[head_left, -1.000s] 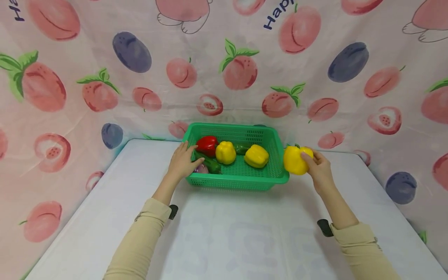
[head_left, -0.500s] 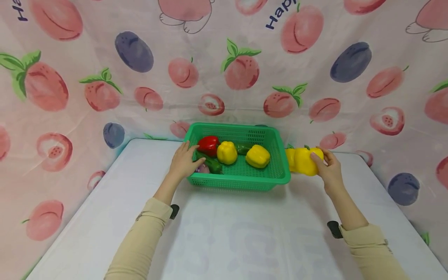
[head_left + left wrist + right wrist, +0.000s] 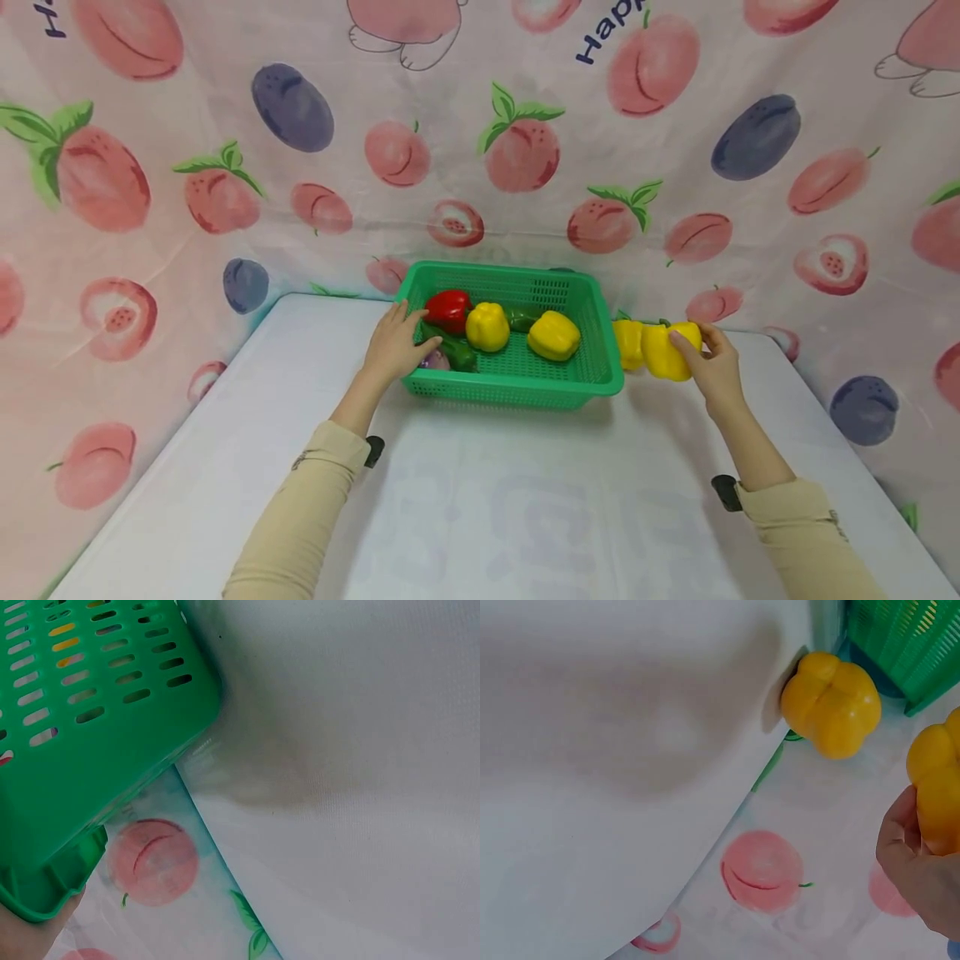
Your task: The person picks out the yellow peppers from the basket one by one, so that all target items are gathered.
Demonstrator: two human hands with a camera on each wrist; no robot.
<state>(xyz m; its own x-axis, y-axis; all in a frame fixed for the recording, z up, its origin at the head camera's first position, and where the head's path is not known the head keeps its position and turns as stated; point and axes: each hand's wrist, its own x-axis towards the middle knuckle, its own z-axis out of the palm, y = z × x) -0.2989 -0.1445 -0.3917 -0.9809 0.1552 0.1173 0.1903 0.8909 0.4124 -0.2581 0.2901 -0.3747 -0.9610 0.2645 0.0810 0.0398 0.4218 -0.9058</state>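
My right hand (image 3: 722, 367) pinches a yellow bell pepper (image 3: 670, 352) to the right of the green basket (image 3: 517, 392). Another yellow bell pepper (image 3: 628, 343) sits on the table between the held one and the basket wall; the right wrist view shows the held pepper apart from it. My left hand (image 3: 392, 343) rests over the basket's left rim, fingers spread. Inside lie a red bell pepper (image 3: 448, 311), two yellow bell peppers (image 3: 487, 327), a dark green vegetable (image 3: 522, 318) behind them, a green vegetable (image 3: 457, 354) and a purple piece (image 3: 435, 360), partly hidden.
The white table (image 3: 525, 500) carries the basket near its back edge. A fruit-printed cloth (image 3: 525, 225) hangs close behind and along both sides. Dark wrist devices (image 3: 726, 492) sit by both cuffs.
My right hand has moved right with the yellow bell pepper, away from the basket. The pepper on the table beside the basket has come into view. My left hand has stayed put.
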